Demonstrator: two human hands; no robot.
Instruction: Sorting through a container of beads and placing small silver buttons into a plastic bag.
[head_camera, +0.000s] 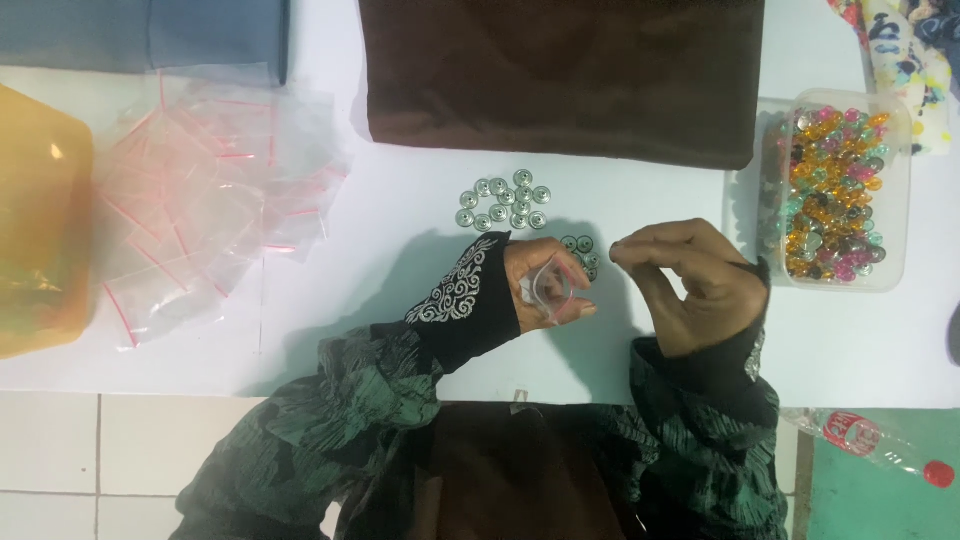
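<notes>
While left hand grips a clear bag, right hand's pinched grip hides its contents.

shiny metal buttons, clear glossy plastic bag

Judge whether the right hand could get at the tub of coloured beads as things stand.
Probably yes: the tub sits just beyond the right hand on the white table, uncovered, with nothing between. The fingers are pinched, perhaps on something small.
</notes>
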